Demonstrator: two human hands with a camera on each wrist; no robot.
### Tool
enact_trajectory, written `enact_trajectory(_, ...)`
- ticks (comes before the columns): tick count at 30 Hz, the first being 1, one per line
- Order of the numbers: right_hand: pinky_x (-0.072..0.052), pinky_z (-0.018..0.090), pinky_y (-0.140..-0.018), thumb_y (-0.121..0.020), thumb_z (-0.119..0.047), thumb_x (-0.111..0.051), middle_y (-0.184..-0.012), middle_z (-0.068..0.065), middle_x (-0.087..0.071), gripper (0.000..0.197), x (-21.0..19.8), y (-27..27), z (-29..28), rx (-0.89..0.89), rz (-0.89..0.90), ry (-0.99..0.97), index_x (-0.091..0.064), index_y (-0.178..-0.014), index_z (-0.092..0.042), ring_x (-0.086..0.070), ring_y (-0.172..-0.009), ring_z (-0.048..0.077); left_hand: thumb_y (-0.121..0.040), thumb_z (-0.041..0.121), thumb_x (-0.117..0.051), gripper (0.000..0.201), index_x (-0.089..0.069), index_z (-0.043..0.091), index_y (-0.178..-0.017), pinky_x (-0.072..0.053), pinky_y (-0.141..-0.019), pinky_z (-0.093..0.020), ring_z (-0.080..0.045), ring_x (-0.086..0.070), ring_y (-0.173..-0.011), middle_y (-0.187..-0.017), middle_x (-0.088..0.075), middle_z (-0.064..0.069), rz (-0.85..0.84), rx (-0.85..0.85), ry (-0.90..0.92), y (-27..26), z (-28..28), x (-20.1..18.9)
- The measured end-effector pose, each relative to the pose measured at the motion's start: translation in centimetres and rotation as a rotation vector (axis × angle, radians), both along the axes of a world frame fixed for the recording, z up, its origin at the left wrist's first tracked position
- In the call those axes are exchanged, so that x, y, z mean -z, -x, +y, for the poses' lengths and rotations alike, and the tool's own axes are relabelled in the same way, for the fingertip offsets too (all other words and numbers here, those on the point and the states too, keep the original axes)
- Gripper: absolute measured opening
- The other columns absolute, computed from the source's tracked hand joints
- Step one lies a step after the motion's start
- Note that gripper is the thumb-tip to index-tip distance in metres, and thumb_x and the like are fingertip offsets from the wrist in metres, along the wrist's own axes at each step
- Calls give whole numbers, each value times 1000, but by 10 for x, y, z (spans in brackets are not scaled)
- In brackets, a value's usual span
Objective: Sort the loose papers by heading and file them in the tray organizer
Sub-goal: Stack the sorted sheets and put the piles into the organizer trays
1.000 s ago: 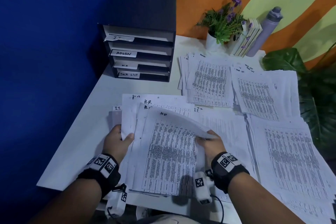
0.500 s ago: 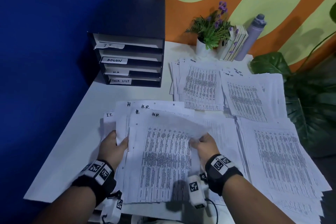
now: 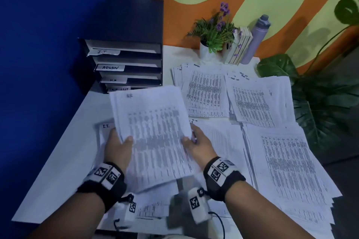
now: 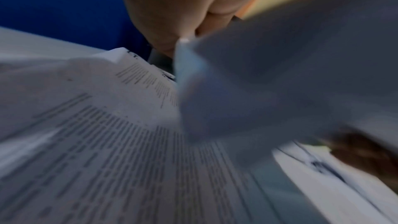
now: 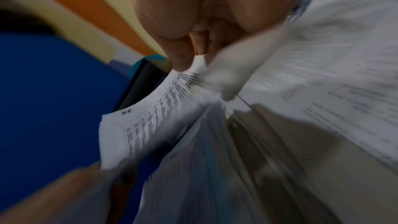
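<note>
On the tray organizer [image 3: 124, 25] we read handwritten slot labels — "I T" [image 3: 104, 52] on top, "ADMIN" [image 3: 110, 67] below. On the tabletop, one sheet is headed "I.T." [image 3: 105, 126], another "ADMIN" [image 3: 196, 65] — the remaining headings blur.

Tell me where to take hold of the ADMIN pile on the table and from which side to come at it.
Grip the ADMIN pile at its near short edge, thumb on top and fingers slid beneath, coming from the person's side. It lies flat and fanned; its right edge lies against the task list pile, and the plant pot stands just behind, so the near edge looks easiest to reach.
</note>
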State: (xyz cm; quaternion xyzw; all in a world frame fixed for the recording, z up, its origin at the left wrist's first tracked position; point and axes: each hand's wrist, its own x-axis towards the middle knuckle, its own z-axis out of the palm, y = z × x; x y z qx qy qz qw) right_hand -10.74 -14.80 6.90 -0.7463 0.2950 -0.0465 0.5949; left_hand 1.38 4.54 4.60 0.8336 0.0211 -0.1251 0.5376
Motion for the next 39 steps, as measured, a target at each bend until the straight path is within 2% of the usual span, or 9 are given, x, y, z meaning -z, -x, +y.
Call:
enact_trajectory(3,-45,3,-65,-98,-19,-50,-114,-17,-57,47,6,3,19,-194,76,73,-37,-141,-33,-55,-87,-8,-97,11,-49,25,-53,20,-120,-49,-85,-38,-28,-62,-98,-109,-63,-5,1,-156,2,-13,7,-2)
enact_trajectory(6,-53,23,-85,-97,-23,-50,-128,-1,-59,55,19,5,31,-226,132,102,-30,-148,-29,-62,-100,10,-99,11,-46,26,-52,19,-123,-48,-92,-42,-30,-61,-103,-116,-62,-6,9,-158,-42,-16,15,-1)
enact_trajectory(9,-50,40,-99,-95,-21,-51,-129,-2,-59,54,23,6,25,-160,142,97,-32,-145,-30,-60,-112,17,-100,11,-44,32,-48,20,-131,-44,-91,-38,-28,-57,-103,-118,-60,-5,-14,-72,-67,-3,10,-3)
enact_trajectory(15,-45,23,-85,-99,-6,-40,-142,6,-45,55,10,26,-35,145,251,136,-25,-150,-23,-55,-117,26,-99,20,-55,38,-46,27,-135,-46,-97,-35,-12,-62,-109,-121,-64,12,84,352,102,48,-27,-2)
enact_trajectory(20,-54,47,-87,-96,-2,-43,-110,17,-61,30,13,74,-123,446,326,275,-51,-124,-9,-62,-93,34,-98,21,-56,41,-44,40,-132,-41,-107,-31,-3,-52,-120,-136,-50,14,15,684,9,68,-52,15)
enact_trajectory(24,-47,39,-66,-92,-2,-42,-81,18,-55,11,11,133,-191,520,498,490,-50,-98,-7,-59,-75,35,-94,19,-62,41,-53,34,-131,-36,-113,-35,-13,-46,-131,-145,-42,9,-145,822,-203,65,-67,34)
enact_trajectory(30,-47,36,-73,-87,-1,-49,-96,21,-61,28,20,203,-245,559,698,542,-54,-113,-8,-56,-82,35,-87,38,-62,39,-54,47,-124,-31,-116,-48,-19,-32,-144,-151,-38,9,-226,906,-338,78,-94,42)
enact_trajectory(34,-35,53,-102,-86,-12,-60,-139,19,-41,63,40,211,-254,575,778,618,-33,-143,-19,-40,-126,39,-95,40,-57,47,-46,43,-140,-6,-120,-47,-19,-4,-151,-162,-12,11,-247,1054,-582,91,-116,40)
enact_trajectory(39,-26,54,-112,-85,-30,-65,-149,19,-31,79,60,210,-277,638,825,451,-19,-150,-24,-29,-136,39,-96,40,-54,51,-39,44,-144,-7,-122,-48,-25,5,-151,-164,2,6,-171,1128,-708,99,-128,45)
